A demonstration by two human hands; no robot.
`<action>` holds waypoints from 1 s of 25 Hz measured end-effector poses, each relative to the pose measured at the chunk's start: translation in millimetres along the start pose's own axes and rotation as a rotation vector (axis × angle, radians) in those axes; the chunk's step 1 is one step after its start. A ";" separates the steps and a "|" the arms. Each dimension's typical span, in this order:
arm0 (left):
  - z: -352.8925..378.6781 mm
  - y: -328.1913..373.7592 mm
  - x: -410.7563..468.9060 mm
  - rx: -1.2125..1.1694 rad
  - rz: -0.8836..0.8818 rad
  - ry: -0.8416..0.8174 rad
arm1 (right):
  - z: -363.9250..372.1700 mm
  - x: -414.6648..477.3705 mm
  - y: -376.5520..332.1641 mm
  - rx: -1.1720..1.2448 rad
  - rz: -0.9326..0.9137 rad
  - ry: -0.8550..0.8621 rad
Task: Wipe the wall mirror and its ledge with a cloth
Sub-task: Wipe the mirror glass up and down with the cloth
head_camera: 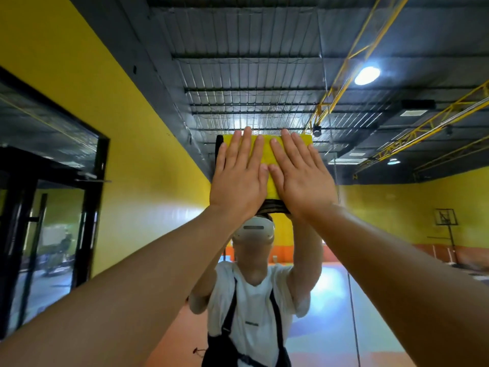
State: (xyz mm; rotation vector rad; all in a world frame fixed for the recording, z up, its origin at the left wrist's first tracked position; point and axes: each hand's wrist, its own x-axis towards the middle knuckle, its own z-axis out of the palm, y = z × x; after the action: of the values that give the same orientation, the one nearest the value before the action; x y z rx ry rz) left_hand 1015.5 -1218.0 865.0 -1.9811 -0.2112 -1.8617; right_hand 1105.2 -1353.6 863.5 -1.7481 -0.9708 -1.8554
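Pressing soft, light yellow cloth (266,154) against mirror (349,260): left hand (238,178), right hand (301,178) are lying flat, fingers straight, gripping nothing; likely sliding easily under the palms.

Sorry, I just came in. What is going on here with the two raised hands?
A person faces a large wall mirror and presses a folded yellow cloth flat against the glass with both hands. The left hand and right hand lie side by side with fingers straight, above the head of the person's reflection. The ledge is not in view.
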 end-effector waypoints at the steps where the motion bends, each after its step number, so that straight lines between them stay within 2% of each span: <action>1: 3.1 10.7 4.6 -0.005 0.015 0.004 | -3.0 -1.7 13.0 -0.019 -0.005 0.017; 4: 7.4 31.2 13.4 -0.010 0.013 0.011 | -7.1 -2.3 38.0 -0.022 -0.021 0.036; 11: 4.4 42.7 -28.3 -0.062 0.071 0.029 | -8.0 -46.4 35.7 0.016 -0.011 0.050; 25: -6.6 84.8 -245.4 -0.140 0.134 -0.116 | -18.2 -266.2 -12.9 -0.057 -0.036 -0.053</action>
State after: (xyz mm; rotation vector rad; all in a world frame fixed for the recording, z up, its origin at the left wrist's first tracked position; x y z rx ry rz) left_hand 1018.4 -1256.1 608.1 -2.1422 0.0191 -1.7217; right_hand 1117.7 -1401.5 601.0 -1.8331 -0.9846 -1.8848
